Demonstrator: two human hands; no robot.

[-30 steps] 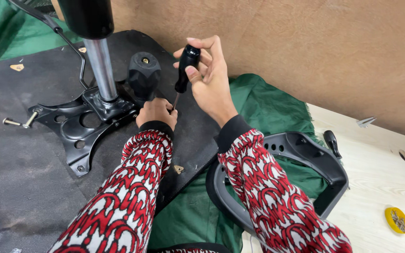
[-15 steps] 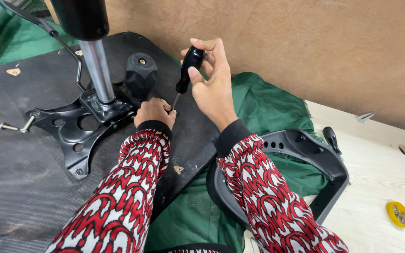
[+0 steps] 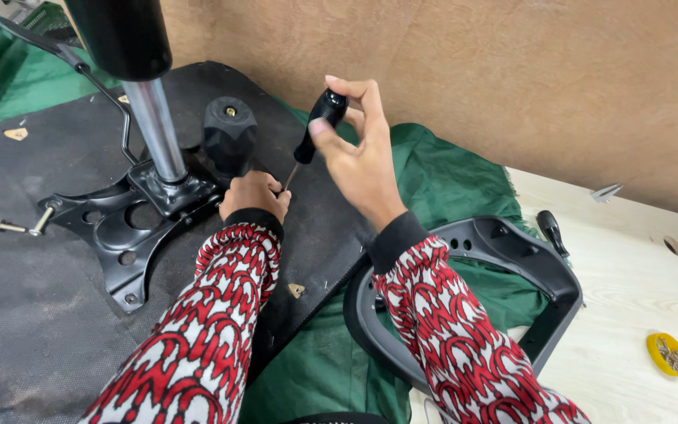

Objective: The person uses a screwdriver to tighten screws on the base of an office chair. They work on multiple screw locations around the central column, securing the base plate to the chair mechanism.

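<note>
Right hand (image 3: 362,161) still pinches the screwdriver (image 3: 317,129) handle, barely moved; left hand (image 3: 254,196) stays curled at its tip, over the black chair base (image 3: 41,330), green cloth (image 3: 441,180) beside.

Glossy black plastic screwdriver handle (image 3: 319,126), polished metal column (image 3: 156,129), rough matt seat underside (image 3: 33,314), green cloth (image 3: 449,188).

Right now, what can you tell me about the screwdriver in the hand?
The screwdriver has a thick, shiny black handle, plastic by the look, and a thin metal shaft. It leans, handle up and to the right. The right hand pinches the handle with its fingertips. The tip goes down behind the left hand, on the black chair underside, so it is hidden.
</note>
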